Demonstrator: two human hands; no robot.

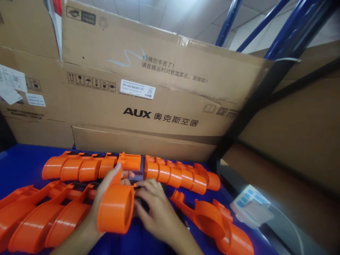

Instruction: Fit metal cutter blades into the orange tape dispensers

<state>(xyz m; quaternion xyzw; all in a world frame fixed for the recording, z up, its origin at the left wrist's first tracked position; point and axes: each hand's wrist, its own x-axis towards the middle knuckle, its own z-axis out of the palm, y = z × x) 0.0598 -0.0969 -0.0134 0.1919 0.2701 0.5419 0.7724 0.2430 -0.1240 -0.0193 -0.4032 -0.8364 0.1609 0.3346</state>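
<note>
My left hand (104,189) is closed around an orange plastic holder (115,209) with a wide round ring and a flat arm. Its thumb lies along the arm, and the ring hangs toward me. Against the right side of this holder, my right hand (155,202) has its fingers bent inward at the arm. Something dark shows under those fingers, but what they pinch is hidden. Just beyond both hands, another orange piece (130,162) lies on a dark box-like object (143,170).
Similar orange holders stand in rows at the back left (70,168), back right (175,177) and front left (39,219). More lie at the right (209,216) on the blue surface (23,156). Behind stands a large carton (164,102); a white device with a cable (251,207) sits right.
</note>
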